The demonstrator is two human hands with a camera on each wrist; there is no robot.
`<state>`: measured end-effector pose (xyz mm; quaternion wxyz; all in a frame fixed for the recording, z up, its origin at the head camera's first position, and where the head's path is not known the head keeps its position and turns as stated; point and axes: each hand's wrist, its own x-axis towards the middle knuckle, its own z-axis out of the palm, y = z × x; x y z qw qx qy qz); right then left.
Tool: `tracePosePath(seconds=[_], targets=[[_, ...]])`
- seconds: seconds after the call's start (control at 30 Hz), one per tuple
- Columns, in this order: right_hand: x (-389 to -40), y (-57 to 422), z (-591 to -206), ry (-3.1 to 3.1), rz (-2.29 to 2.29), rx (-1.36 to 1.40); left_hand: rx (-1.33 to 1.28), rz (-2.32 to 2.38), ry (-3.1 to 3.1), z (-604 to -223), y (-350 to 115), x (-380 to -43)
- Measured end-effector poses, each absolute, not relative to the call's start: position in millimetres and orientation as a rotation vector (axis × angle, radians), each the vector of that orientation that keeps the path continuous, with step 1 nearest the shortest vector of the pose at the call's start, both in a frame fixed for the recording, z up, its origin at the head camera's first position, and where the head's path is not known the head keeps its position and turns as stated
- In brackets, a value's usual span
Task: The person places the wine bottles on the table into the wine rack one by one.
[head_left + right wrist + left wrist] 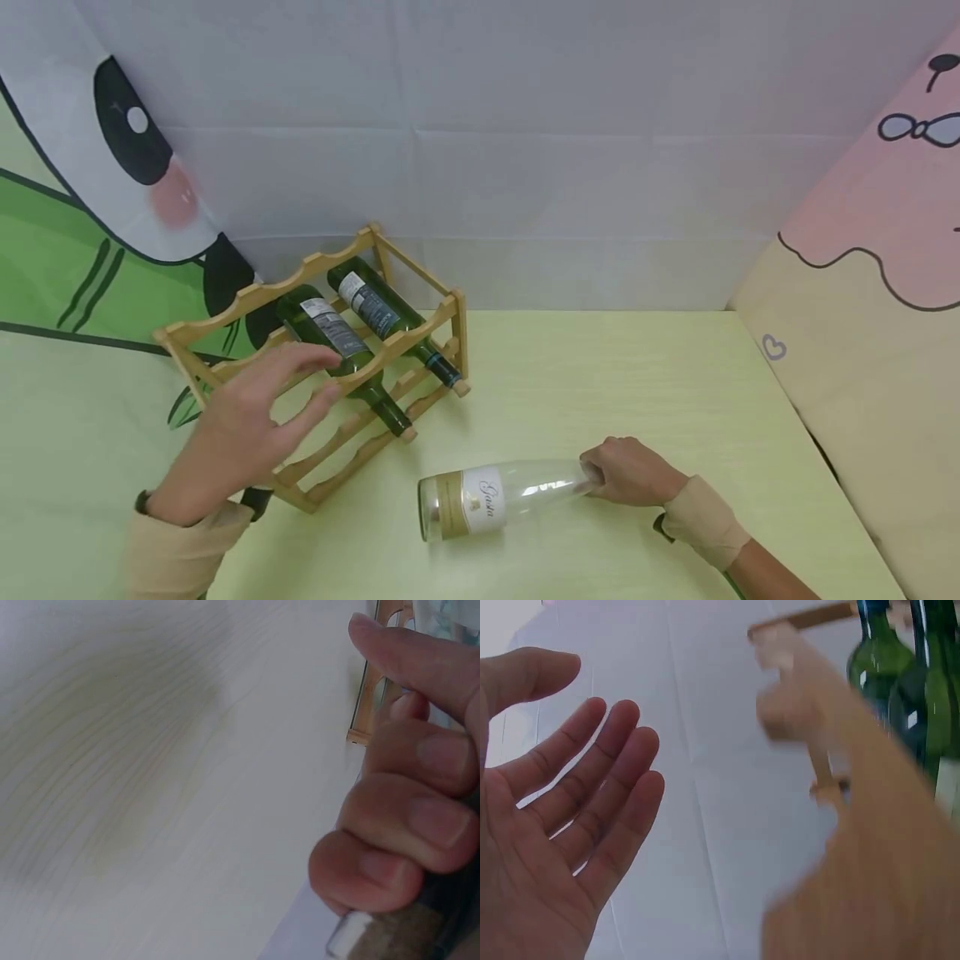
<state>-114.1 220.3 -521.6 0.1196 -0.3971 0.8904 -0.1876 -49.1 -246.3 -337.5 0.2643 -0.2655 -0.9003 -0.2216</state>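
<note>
My right hand (630,471) grips the neck of a clear glass bottle (525,496) with a white and gold label, its base pointing left. The bottle lies level over the table in the head view; the hand covers its mouth. In the right wrist view the fingers (405,802) are curled. My left hand (240,425) is held over the near left part of a wooden wine rack (255,296), thumb and fingers apart, holding nothing. Two green wine bottles (322,325) (881,667) lie side by side in the rack's upper tier, corked necks toward the front right.
The rack stands at the left of the pale yellow-green table (600,375). Behind the table hangs a pale cloth (525,167), and printed cartoon panels rise at both sides. A purple heart mark (774,347) shows on the right panel.
</note>
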Motion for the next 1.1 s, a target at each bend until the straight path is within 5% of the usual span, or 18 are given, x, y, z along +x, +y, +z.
tracePosePath(seconds=[0.43,1.1], targets=[[-112.7,223.8,-525.1,2.599,-0.567,-1.200,-0.059,-0.936,-2.495,-338.2,-324.4,-48.5],[-110.2,218.3,-520.1,2.588,-0.586,-1.166,0.688,-0.928,-2.514,-371.5,-366.7,-58.9]])
